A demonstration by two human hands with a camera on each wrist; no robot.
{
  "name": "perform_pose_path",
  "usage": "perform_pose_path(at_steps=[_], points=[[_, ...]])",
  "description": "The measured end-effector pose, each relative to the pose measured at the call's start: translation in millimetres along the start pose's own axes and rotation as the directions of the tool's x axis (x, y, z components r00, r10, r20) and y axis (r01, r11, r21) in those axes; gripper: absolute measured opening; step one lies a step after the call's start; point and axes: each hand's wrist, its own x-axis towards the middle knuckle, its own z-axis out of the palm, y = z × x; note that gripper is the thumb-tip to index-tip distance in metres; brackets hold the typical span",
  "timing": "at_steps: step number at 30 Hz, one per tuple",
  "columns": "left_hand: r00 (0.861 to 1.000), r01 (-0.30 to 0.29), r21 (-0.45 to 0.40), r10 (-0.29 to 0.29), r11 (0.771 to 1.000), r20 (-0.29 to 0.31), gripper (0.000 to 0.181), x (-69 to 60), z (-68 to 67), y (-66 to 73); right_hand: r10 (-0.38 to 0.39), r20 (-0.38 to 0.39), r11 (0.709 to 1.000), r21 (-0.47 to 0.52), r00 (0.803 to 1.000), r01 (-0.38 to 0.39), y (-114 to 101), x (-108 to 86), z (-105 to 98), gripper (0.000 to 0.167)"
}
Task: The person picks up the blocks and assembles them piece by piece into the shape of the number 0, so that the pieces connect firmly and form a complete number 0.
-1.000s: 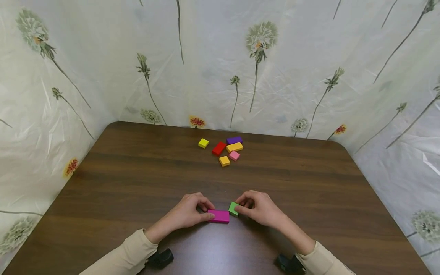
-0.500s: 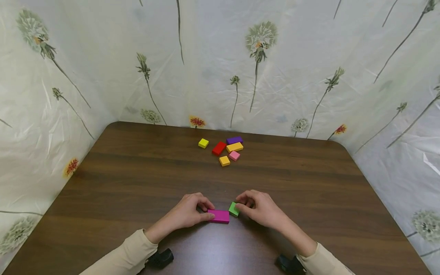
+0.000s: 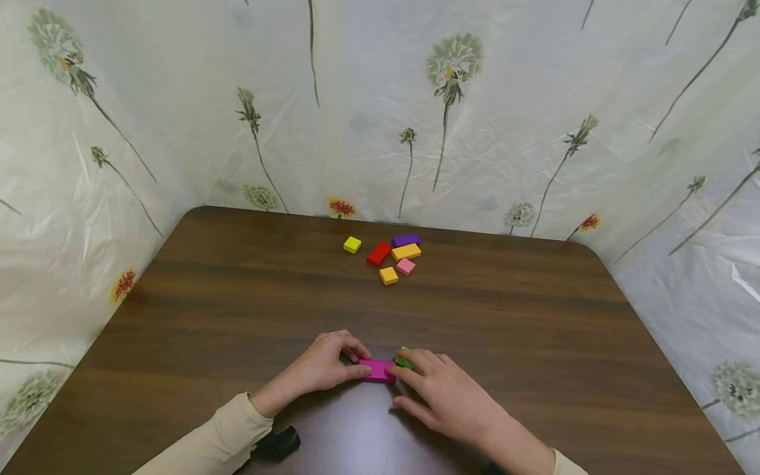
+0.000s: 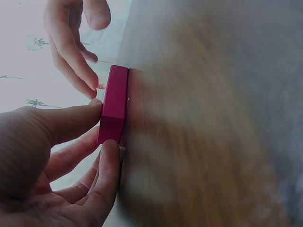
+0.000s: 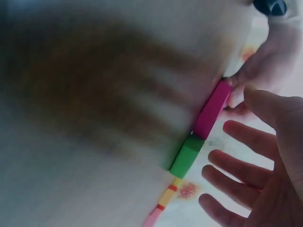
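Observation:
A magenta block point(image 3: 378, 371) lies flat on the table, its left end pinched between thumb and fingers of my left hand point(image 3: 323, 364). At its right end is a green block point(image 3: 404, 362), partly covered by my right hand point(image 3: 454, 396) in the head view. The right wrist view shows the green block point(image 5: 187, 156) end to end with the magenta block point(image 5: 213, 111). My right hand point(image 5: 265, 161) has its fingers spread over the blocks, gripping neither. In the left wrist view, my left thumb and fingers hold the magenta block point(image 4: 115, 97).
Farther back on the wooden table point(image 3: 237, 297) lie a yellow block point(image 3: 352, 245), a red block point(image 3: 379, 254), a purple block point(image 3: 406, 240), a pink block point(image 3: 406, 266) and two orange blocks. A floral curtain point(image 3: 368, 99) stands behind and beside the table.
My right hand has let go of the green block and moved left and nearer, over the right end of the magenta block, its fingers spreading. My left hand keeps its hold.

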Motion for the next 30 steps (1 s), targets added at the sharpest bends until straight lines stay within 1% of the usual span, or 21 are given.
perform_pose_path(at_steps=[2,5,12,16,20,23,25,30], points=[[1.0,0.0,0.003,0.0,1.0,-0.003,0.015,0.3,0.2,-0.4,-0.009,0.001,1.0,-0.024,1.0,0.009,-3.9,-2.5,-0.5,0.049],[1.0,0.0,0.004,0.0,1.0,-0.007,0.015,0.6,0.5,-1.1,-0.013,0.011,0.999,-0.035,1.0,0.013,-7.9,-5.7,-0.2,0.051],[1.0,-0.002,0.006,0.002,1.0,-0.005,0.017,0.8,0.8,-1.8,0.014,0.072,0.999,-0.037,0.997,-0.012,-10.7,-11.7,2.9,0.058],[1.0,-0.001,-0.016,0.001,1.0,0.007,0.017,1.3,-0.8,-3.0,0.023,0.096,0.999,-0.035,0.995,-0.02,-10.5,-12.6,3.5,0.059],[1.0,-0.004,-0.057,0.005,0.998,0.014,0.017,3.9,-4.1,-4.1,0.03,0.111,0.999,-0.029,0.993,-0.027,-10.7,-12.5,3.1,0.059],[1.0,-0.008,-0.067,0.008,0.998,-0.002,0.015,7.2,-7.0,-5.1,0.034,0.117,0.999,-0.03,0.993,-0.03,-10.7,-12.6,3.1,0.059],[1.0,0.002,-0.059,-0.003,0.998,-0.016,0.013,10.0,-9.3,-6.4,0.036,0.117,0.999,-0.033,0.992,-0.032,-10.6,-12.6,3.0,0.059],[0.997,0.051,-0.048,-0.054,0.998,-0.056,0.01,19.9,-17.2,-9.7,0.049,0.144,0.999,-0.024,0.988,-0.046,-10.6,-12.2,2.4,0.06]])
